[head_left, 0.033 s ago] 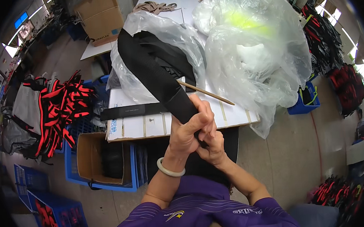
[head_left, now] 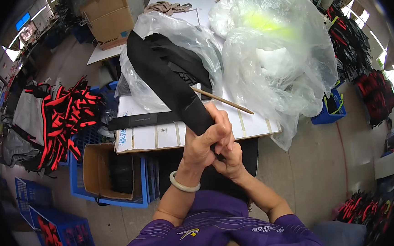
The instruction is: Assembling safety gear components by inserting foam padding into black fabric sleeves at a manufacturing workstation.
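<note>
A wide black fabric strap (head_left: 157,75) rises from my hands in a long loop over a clear plastic bag (head_left: 142,24) of black strapping. My left hand (head_left: 209,138), with a pale bangle at its wrist, is wrapped round the strap's near part. Just below and to the right, my right hand (head_left: 231,161) is closed at the strap's lower end; its fingertips are partly hidden. A thin wooden stick (head_left: 227,103) lies aslant beside the strap, right of it. A narrower black band (head_left: 137,120) lies flat on the white tabletop (head_left: 161,138), its right end behind the wide strap.
Large clear plastic bags (head_left: 275,67) cover the table's right side and hang over its edge. A cardboard box (head_left: 107,19) stands behind on the left. Below the table at left sits a blue crate (head_left: 77,177) holding an open carton. Red-and-black pieces (head_left: 68,118) are heaped farther left.
</note>
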Demonstrator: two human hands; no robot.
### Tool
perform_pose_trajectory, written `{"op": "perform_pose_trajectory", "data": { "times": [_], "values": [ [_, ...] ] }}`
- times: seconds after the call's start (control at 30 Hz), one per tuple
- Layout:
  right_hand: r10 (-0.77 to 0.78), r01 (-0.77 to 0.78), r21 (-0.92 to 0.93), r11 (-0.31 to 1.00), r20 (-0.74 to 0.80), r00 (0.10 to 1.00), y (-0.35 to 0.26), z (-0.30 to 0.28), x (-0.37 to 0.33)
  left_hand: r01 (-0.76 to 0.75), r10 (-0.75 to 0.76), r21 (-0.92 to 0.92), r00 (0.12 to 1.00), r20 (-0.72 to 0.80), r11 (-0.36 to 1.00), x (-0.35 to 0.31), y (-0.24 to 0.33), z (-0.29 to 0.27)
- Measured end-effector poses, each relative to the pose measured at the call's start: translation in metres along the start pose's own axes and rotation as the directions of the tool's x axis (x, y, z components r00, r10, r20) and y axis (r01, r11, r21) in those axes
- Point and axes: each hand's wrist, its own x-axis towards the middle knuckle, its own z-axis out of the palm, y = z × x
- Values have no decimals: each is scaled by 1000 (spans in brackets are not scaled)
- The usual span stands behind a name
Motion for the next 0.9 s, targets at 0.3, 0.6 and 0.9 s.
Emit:
{"op": "perform_pose_trajectory", "data": {
  "times": [0.3,0.6,0.9],
  "values": [
    [107,-105,117,988,-14,994,5,9,-21,-25,33,369,999,-16,929,-21,-2,24],
    [1,-1,58,998,2,1000,4,7,-6,-6,37,119,966,-257,993,-7,3,-6],
    [506,-561,284,777,246,826,-4,-38,54,40,-8,74,923,-384,996,8,10,-48]
  ]
}}
